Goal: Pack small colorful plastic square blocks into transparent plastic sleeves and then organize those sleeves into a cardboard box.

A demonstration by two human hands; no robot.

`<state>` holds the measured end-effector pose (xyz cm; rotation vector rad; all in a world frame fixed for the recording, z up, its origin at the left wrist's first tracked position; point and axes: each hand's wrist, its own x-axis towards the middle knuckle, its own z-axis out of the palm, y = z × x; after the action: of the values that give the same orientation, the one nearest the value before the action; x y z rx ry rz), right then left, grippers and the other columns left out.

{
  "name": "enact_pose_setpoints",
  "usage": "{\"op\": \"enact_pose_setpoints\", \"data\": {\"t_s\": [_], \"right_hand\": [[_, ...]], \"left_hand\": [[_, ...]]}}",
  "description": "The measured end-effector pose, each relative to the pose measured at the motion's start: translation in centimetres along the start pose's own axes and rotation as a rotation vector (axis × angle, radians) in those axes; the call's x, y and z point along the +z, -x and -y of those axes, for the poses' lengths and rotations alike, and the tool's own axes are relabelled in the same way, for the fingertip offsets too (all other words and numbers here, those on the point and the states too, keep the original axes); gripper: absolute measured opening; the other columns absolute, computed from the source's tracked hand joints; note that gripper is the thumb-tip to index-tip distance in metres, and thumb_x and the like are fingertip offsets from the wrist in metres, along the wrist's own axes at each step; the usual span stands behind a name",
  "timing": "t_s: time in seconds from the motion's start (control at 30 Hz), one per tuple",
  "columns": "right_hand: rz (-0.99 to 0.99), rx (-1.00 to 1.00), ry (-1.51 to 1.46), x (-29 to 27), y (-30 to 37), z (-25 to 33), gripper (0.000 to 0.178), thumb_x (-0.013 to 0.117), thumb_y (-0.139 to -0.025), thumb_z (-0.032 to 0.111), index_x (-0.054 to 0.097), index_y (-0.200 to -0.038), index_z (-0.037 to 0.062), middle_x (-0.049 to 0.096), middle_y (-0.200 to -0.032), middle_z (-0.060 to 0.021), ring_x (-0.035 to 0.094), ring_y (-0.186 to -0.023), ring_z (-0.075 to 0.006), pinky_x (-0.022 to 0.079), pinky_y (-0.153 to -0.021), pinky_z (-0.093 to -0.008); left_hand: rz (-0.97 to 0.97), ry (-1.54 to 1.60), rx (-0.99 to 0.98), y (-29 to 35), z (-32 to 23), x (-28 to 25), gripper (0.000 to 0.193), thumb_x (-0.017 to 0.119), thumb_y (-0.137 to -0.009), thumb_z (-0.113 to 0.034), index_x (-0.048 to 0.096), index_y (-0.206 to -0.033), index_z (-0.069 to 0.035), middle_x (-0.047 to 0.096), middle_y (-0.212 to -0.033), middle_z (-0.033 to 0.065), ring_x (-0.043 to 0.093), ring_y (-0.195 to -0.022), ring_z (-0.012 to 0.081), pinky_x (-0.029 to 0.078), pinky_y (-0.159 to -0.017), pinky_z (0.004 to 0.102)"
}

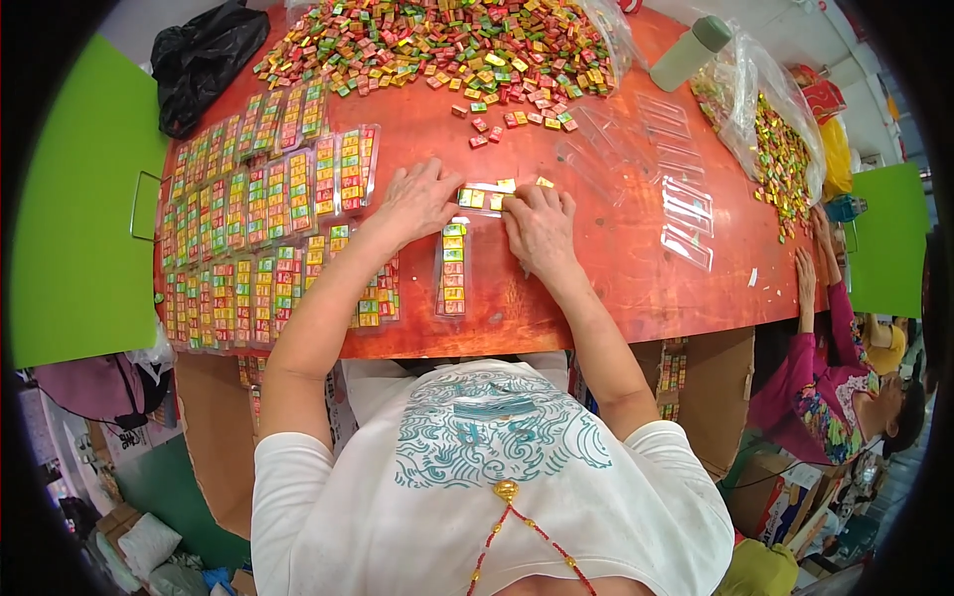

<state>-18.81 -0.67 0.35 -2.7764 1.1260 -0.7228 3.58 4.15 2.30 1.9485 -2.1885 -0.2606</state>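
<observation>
A clear plastic tray (483,210) lies crosswise between my hands, with several small yellow and green boxes (475,199) in it. My left hand (421,201) closes its fingers on the tray's left end. Over the right end my right hand (542,226) bends down, fingers curled and thumb against the boxes; what is under its fingers is hidden. One loose yellow box (546,182) shows just beyond the right fingers. Just below, nearer to me, a filled tray (453,270) lies lengthwise, holding a column of yellow, green and red boxes.
Rows of filled trays (248,209) cover the table's left side. At the back spreads a heap of loose boxes (447,45). Empty clear trays (688,219) lie to the right, near a bag of boxes (780,149) and a bottle (688,58). A co-worker's hands (807,273) rest at the right edge.
</observation>
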Motion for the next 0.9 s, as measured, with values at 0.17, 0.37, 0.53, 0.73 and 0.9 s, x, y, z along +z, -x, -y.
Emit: {"op": "enact_pose_setpoints", "data": {"t_s": [0.17,0.37,0.53,0.73,0.9], "right_hand": [[-0.005,-0.04,-0.037,0.2,0.0,0.7,0.021,0.067,-0.085,0.019,0.069,-0.105,0.0128,0.061,-0.112,-0.0045,0.054,-0.11,-0.0238,0.033,-0.099,-0.0443],[-0.135,0.046,0.063,-0.5,0.8,-1.1,0.023,0.068,-0.083,0.019,0.069,-0.105,0.014,0.06,-0.12,-0.0063,0.053,-0.115,-0.0262,0.032,-0.098,-0.044],[-0.092,-0.016,0.036,0.1,0.7,0.2,0.022,0.068,-0.083,0.019,0.069,-0.104,0.0146,0.06,-0.119,-0.0052,0.053,-0.115,-0.025,0.033,-0.097,-0.0433],[-0.122,0.038,-0.002,0.0,0.6,-0.1,0.022,0.067,-0.083,0.019,0.069,-0.104,0.0128,0.06,-0.121,-0.0053,0.052,-0.117,-0.0259,0.032,-0.099,-0.0443],[-0.111,0.1,0.071,-0.2,1.8,-0.9,0.025,0.068,-0.082,0.019,0.069,-0.106,0.0111,0.06,-0.121,-0.0061,0.052,-0.117,-0.0259,0.031,-0.1,-0.0447]], "left_hand": [[-0.013,0.009,0.002,0.3,0.0,0.0,0.033,0.066,-0.082,-0.026,0.06,-0.113,-0.014,0.056,-0.106,0.0122,0.059,-0.105,0.0303,0.042,-0.081,0.0459],[0.028,-0.015,0.006,0.0,-0.1,-0.1,0.038,0.063,-0.086,-0.028,0.058,-0.121,-0.015,0.054,-0.107,0.0144,0.057,-0.104,0.0344,0.043,-0.083,0.0451],[-0.027,0.004,0.009,-0.2,0.2,0.7,0.032,0.063,-0.083,-0.028,0.06,-0.111,-0.014,0.056,-0.104,0.0128,0.059,-0.103,0.0316,0.044,-0.078,0.0476],[-0.028,0.004,-0.001,-0.2,-0.1,0.5,0.031,0.063,-0.083,-0.029,0.061,-0.11,-0.014,0.057,-0.105,0.0129,0.059,-0.104,0.0317,0.044,-0.079,0.0481],[-0.026,0.0,0.007,-0.3,-0.1,0.6,0.031,0.063,-0.084,-0.03,0.061,-0.11,-0.014,0.057,-0.106,0.013,0.059,-0.105,0.032,0.045,-0.08,0.0477]]}}
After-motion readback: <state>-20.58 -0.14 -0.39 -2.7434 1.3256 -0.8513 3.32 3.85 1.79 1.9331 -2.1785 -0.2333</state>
